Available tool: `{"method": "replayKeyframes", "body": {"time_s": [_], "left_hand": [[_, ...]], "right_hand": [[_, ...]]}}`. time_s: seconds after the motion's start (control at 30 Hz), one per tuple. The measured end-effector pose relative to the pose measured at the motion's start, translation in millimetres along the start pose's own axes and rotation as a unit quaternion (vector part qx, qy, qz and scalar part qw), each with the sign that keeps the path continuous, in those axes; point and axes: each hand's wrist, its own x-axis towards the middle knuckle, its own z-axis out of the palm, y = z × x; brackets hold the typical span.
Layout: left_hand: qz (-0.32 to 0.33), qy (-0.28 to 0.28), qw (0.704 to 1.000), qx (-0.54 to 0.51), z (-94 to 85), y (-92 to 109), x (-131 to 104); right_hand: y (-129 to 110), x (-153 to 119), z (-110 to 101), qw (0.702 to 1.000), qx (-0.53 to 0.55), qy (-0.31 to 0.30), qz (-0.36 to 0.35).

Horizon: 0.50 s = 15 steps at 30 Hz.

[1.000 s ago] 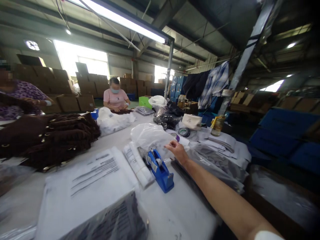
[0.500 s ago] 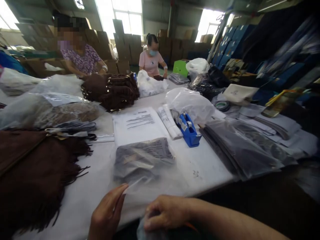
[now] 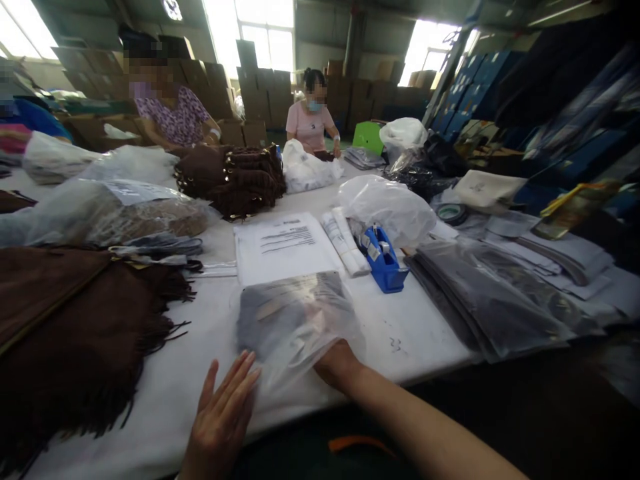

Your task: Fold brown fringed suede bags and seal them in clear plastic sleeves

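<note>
A clear plastic bag point(image 3: 287, 373) with a folded grey cloth item point(image 3: 265, 310) inside lies flat near the table's front edge. My left hand point(image 3: 225, 407) is open at the bag's lower left corner, its fingers stretched out. Through the mouth of the bag, my right hand point(image 3: 337, 363) reaches in over the grey item. Its fingers show only dimly through the cloudy plastic, so their grip cannot be made out. Just beyond the bag is a printed white sheet point(image 3: 285, 243), with a blue tape dispenser point(image 3: 384, 263) to its right.
Brown fringed bags point(image 3: 60, 320) cover the left side, with a stack of similar brown bags point(image 3: 235, 177) farther back. Grey pieces in plastic point(image 3: 480, 293) lie along the right edge. A crumpled plastic bag point(image 3: 385, 207) sits behind the dispenser. Several people work across the table.
My right hand has moved from the table's edge, where it was closed on greyish plastic, up into the bag. My left hand's fingers have spread at the bag's corner.
</note>
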Motion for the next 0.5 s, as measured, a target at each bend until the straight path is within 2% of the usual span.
{"method": "replayKeyframes", "body": {"time_s": [0.07, 0.13, 0.23, 0.3, 0.4, 0.5], "left_hand": [[-0.01, -0.027, 0.999, 0.026, 1.3, -8, -14], [-0.007, -0.043, 0.998, 0.05, 0.8, -14, -25], [0.014, -0.07, 0.994, 0.087, -4.9, -21, -34], [0.028, -0.097, 0.988, 0.115, -10.5, -25, -36], [0.059, -0.145, 0.974, 0.163, -16.1, -32, -37], [0.125, -0.201, 0.956, 0.172, -14.1, -39, -36]], "right_hand": [[-1, -9, 7, 0.995, -0.035, -0.084, -0.03], [6, -6, 19, 0.987, -0.066, -0.138, -0.036], [22, 7, 34, 0.986, -0.078, -0.146, -0.016], [30, 5, 33, 0.987, -0.071, -0.143, -0.018], [37, -29, 11, 0.985, -0.05, -0.16, -0.04], [41, -80, -30, 0.975, -0.016, -0.213, -0.064]]}}
